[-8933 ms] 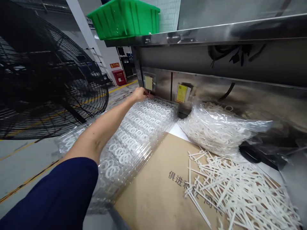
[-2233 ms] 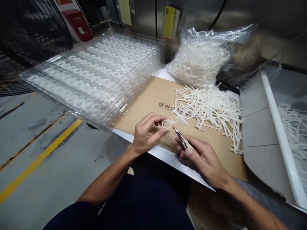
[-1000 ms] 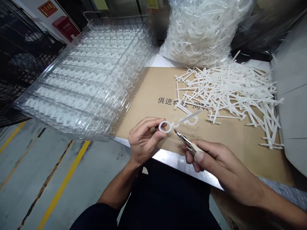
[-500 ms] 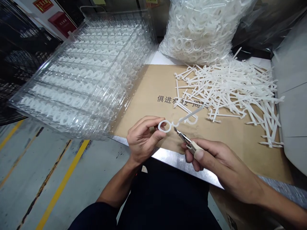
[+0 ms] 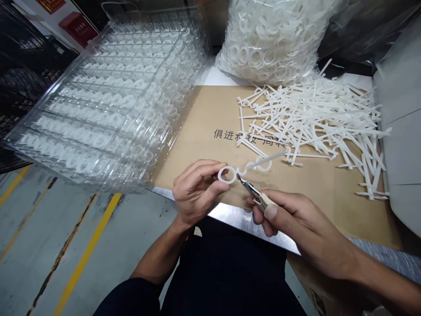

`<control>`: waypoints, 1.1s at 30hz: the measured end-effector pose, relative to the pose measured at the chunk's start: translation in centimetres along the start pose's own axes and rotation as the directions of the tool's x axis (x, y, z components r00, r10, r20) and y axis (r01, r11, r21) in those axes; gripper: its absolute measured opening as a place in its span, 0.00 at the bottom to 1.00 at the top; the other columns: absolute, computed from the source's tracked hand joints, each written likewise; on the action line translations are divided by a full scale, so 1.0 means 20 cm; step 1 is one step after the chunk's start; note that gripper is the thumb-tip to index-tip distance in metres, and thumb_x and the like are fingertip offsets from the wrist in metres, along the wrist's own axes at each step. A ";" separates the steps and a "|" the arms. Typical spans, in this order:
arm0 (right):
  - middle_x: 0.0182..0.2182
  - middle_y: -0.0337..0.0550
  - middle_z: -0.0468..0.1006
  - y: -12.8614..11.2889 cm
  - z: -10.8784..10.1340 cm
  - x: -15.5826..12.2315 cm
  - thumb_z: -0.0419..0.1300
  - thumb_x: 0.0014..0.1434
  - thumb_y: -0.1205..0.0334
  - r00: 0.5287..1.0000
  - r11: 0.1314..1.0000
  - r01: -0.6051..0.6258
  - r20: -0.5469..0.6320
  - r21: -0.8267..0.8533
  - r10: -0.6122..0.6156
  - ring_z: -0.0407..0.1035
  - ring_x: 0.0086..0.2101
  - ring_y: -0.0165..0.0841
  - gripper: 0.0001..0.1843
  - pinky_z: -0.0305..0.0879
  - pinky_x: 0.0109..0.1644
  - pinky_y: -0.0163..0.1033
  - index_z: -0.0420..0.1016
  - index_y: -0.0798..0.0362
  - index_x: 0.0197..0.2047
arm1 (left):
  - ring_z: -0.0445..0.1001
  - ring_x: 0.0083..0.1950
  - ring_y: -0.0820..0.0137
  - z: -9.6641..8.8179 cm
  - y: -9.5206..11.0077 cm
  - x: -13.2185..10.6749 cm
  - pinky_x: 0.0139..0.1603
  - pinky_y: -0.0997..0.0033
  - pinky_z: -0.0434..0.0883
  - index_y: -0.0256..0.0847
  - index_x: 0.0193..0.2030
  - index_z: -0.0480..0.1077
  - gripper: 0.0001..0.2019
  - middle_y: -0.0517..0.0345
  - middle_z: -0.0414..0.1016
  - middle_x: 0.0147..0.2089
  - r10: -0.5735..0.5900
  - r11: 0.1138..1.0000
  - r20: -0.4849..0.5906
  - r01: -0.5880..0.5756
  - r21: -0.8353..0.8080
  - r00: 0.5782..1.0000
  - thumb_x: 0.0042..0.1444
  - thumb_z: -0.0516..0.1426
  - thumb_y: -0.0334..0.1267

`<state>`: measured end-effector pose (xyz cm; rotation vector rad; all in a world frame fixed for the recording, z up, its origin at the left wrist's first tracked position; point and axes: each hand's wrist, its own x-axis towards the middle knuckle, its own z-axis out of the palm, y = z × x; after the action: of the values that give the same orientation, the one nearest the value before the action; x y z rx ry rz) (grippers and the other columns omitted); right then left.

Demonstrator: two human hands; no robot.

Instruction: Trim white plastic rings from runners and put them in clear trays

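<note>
A stack of clear plastic trays (image 5: 108, 105) fills the left of the scene, rows of white rings showing through it, and it juts past the table edge over the yellow-striped concrete floor (image 5: 85, 263). Beyond it stand a black fan guard (image 5: 23, 74) and a red wall box (image 5: 78, 27). At the far side, a bulging clear bag of white plastic rings (image 5: 272, 39) sits against the tray stack. A printed cardboard sheet (image 5: 200, 118) covers the steel table (image 5: 250, 221), with a grey carton flap (image 5: 399, 131) at the right. A loose pile of white plastic runners (image 5: 312, 118) lies on the cardboard, well right of the hands.

Near the table edge, above the cardboard, the left hand (image 5: 195, 193) pinches a white ring piece (image 5: 226, 174) between thumb and fingers; its long stem points right. The right hand (image 5: 296, 224) wraps firmly around small side cutters (image 5: 255, 192), their tips just beside the ring's neck. Whether the blades touch it cannot be told.
</note>
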<state>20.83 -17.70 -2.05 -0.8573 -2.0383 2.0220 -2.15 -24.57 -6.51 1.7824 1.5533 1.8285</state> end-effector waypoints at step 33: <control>0.27 0.37 0.70 0.00 0.01 0.00 0.46 0.77 0.40 1.000 1.000 0.013 -0.025 -0.022 -0.014 0.65 0.30 0.32 0.28 0.60 0.36 0.40 0.71 0.51 0.36 | 0.82 0.42 0.68 -0.01 0.02 0.02 0.42 0.69 0.78 0.43 0.52 0.81 0.13 0.55 0.83 0.41 0.059 0.995 0.071 -0.065 0.076 0.996 0.61 0.69 0.39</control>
<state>20.78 -17.92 -2.11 -0.8660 -2.0509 1.9754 -2.23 -24.62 -5.95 1.9277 1.5824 1.7351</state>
